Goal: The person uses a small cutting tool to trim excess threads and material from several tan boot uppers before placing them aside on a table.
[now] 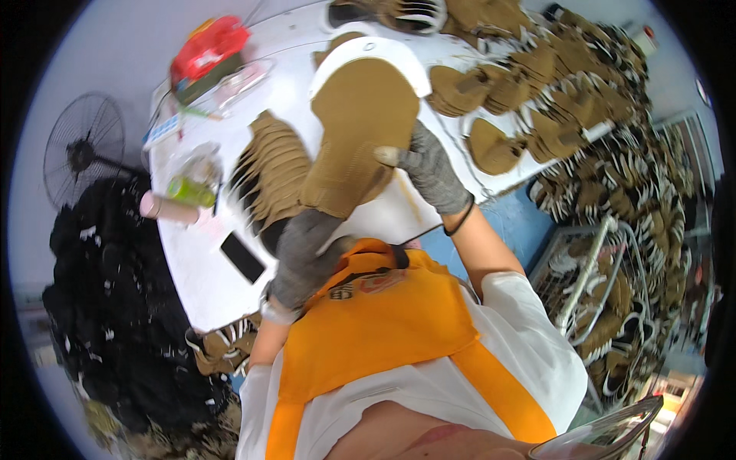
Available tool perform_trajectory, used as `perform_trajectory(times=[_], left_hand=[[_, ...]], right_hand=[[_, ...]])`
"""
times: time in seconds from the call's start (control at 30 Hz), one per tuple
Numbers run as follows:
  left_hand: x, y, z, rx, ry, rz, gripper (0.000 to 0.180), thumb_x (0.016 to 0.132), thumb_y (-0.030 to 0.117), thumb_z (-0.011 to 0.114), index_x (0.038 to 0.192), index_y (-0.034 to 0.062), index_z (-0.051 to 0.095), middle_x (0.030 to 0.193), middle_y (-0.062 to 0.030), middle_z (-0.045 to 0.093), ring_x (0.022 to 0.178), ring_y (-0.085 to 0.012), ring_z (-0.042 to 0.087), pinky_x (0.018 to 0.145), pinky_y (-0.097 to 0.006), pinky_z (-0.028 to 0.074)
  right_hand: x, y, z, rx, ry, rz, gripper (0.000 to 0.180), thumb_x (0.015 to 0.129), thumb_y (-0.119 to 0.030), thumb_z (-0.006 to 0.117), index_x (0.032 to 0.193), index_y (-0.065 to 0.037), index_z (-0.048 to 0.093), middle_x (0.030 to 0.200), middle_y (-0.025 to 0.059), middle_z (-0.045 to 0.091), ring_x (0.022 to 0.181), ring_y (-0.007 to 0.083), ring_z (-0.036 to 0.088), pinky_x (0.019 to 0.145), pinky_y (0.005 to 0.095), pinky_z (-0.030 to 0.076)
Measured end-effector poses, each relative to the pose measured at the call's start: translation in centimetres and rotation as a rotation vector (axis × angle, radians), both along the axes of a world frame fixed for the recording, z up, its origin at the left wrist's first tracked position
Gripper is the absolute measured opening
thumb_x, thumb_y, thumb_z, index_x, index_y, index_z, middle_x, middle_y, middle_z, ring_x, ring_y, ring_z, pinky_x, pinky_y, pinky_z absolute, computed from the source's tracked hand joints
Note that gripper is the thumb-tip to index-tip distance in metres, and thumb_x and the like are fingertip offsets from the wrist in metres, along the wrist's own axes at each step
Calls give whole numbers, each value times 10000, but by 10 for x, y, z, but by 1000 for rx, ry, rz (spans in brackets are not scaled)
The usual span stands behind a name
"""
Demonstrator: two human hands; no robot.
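A brown shoe upper (366, 115) with a broad white band along its far edge is held up over the white table (203, 295). My right hand (435, 169), in a grey glove with a bare or pale thumb tip, pinches its right side, thumb on top and the other fingers behind. At its near end, my left hand (303, 257), also grey-gloved, is closed on the lower edge; some of its fingers are hidden. Just left of the held upper lies an overlapping row of brown shoe uppers (277, 169) with dark parts along its left side.
Left on the table are a black phone (242, 257), a pink bottle (170, 208) and a red plastic bag (213, 50). Several stacks of brown uppers (492, 147) fill the far right. A wire cart (586, 280) stands right; a fan (80, 155) and black pile (115, 307) are left.
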State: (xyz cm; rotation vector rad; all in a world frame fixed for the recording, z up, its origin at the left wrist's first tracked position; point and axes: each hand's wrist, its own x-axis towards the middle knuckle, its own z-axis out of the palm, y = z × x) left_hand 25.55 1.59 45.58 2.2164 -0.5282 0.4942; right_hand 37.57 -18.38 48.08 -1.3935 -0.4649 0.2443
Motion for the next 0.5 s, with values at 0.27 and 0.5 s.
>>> perform_trajectory(times=[0.27, 0.5], left_hand=[[39, -68, -44, -1111, 376, 129, 849, 833, 577, 544, 1396, -9, 297, 1432, -144, 331, 1305, -250, 325, 1088, -384, 225], [74, -167, -65, -1268, 679, -129, 867, 764, 589, 625, 1382, 53, 339, 1359, -101, 422, 1203, -257, 451, 964, -405, 419]], right_hand=[[46, -113, -27, 307, 258, 393, 679, 741, -261, 735, 1299, -12, 440, 1237, 91, 533, 1146, 182, 483, 968, 317, 404], [76, -197, -66, 309, 400, 506, 733, 743, -261, 719, 1352, -29, 383, 1269, 103, 509, 1169, 189, 471, 988, 340, 389]])
